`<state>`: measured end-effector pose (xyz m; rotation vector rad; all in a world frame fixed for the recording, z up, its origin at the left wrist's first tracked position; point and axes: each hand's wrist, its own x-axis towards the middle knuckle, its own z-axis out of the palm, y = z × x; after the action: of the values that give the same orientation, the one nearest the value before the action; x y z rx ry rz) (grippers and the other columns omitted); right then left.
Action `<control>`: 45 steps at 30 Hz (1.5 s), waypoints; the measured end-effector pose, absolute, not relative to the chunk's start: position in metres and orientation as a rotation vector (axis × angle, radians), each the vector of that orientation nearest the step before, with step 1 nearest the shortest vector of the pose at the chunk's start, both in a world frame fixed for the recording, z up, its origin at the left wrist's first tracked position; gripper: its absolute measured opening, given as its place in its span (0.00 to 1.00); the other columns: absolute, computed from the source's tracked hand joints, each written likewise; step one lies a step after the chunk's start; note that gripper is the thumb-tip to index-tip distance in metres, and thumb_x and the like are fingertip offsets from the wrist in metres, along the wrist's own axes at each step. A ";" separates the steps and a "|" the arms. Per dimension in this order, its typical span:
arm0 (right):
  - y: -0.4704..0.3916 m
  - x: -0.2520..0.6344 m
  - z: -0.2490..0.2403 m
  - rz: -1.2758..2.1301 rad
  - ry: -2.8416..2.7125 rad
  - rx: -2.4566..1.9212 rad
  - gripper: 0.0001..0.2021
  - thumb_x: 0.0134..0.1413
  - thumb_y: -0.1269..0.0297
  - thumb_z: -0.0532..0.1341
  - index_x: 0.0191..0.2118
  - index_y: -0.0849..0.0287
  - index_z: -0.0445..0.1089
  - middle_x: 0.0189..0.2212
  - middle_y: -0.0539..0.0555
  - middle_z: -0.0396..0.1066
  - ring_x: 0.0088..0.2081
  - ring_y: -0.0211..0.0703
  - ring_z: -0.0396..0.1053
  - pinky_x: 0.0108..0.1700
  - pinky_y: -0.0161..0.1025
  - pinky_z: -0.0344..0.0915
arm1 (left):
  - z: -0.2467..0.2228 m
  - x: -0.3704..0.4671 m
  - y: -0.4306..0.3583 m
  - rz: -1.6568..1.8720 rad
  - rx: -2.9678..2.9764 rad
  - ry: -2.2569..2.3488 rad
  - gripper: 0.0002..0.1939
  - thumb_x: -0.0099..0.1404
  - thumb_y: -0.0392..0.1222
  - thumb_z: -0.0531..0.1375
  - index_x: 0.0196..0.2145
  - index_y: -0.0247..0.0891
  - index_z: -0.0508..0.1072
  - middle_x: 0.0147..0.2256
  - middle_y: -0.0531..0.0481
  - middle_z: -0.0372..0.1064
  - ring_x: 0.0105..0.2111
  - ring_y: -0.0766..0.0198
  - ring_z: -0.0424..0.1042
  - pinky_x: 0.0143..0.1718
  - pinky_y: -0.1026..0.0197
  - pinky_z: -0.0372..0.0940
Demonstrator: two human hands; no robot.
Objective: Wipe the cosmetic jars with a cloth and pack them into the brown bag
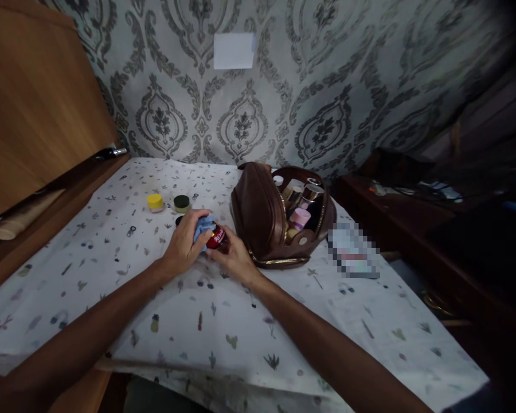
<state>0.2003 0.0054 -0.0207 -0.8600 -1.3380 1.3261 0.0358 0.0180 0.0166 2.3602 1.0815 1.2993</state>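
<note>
A small red jar with a printed label (217,237) is between my two hands, above the patterned cloth. My left hand (184,244) is closed on a light blue cloth (203,226) that presses against the jar. From the other side, my right hand (234,255) grips the jar with its fingers wrapped round it. Just right of my hands stands an open brown cosmetic bag (258,206), with bottles and a pink-capped container (300,218) inside. Behind my left hand are a jar with a dark green lid (182,203) and a yellow-lidded jar (155,202). A dark round thing is partly hidden by my left hand.
A white printed tablecloth (189,344) covers the surface. Right of the bag lies a blurred-out flat object (353,252). A wooden board (38,86) rises at the left, and a dark shelf with cables (413,195) stands at the right. Patterned wallpaper closes off the back.
</note>
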 end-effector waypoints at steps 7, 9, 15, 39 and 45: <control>0.001 0.203 -0.023 0.926 -1.676 -0.997 0.23 0.47 0.64 0.65 0.51 0.60 0.65 0.41 0.55 0.72 0.41 0.47 0.71 0.46 0.44 0.69 | 0.014 0.040 0.016 1.155 2.813 0.816 0.18 0.74 0.46 0.50 0.55 0.35 0.65 0.50 0.37 0.68 0.52 0.53 0.68 0.56 0.52 0.65; -0.002 0.203 -0.022 0.790 -1.751 -1.040 0.21 0.49 0.65 0.63 0.50 0.60 0.65 0.41 0.56 0.72 0.42 0.48 0.71 0.46 0.45 0.69 | 0.014 0.042 0.015 1.134 2.770 0.884 0.17 0.74 0.45 0.50 0.55 0.35 0.66 0.49 0.37 0.69 0.51 0.53 0.68 0.54 0.52 0.65; -0.008 0.205 -0.020 0.540 -1.981 -1.066 0.16 0.52 0.71 0.61 0.48 0.60 0.65 0.44 0.59 0.67 0.44 0.49 0.68 0.48 0.47 0.70 | 0.017 0.048 0.009 1.175 2.389 1.081 0.16 0.73 0.44 0.50 0.56 0.38 0.63 0.48 0.41 0.69 0.49 0.55 0.69 0.55 0.52 0.64; -0.006 0.196 -0.022 1.084 -1.483 -0.821 0.36 0.45 0.55 0.74 0.60 0.53 0.64 0.55 0.58 0.65 0.53 0.50 0.70 0.55 0.47 0.70 | 0.022 0.040 0.027 1.189 1.264 1.142 0.14 0.63 0.52 0.60 0.40 0.41 0.68 0.30 0.54 0.66 0.28 0.65 0.69 0.28 0.65 0.66; -0.005 0.196 -0.013 1.309 -1.203 -0.841 0.33 0.38 0.51 0.75 0.49 0.51 0.61 0.44 0.52 0.72 0.44 0.44 0.73 0.43 0.41 0.74 | 0.020 0.042 0.020 1.277 1.595 1.177 0.22 0.69 0.60 0.54 0.47 0.40 0.69 0.38 0.49 0.70 0.40 0.61 0.71 0.43 0.61 0.67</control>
<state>0.1956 -0.0049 -0.0129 -0.8408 -1.2029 1.3086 0.0422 0.0201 0.0199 1.5950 1.1768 1.2772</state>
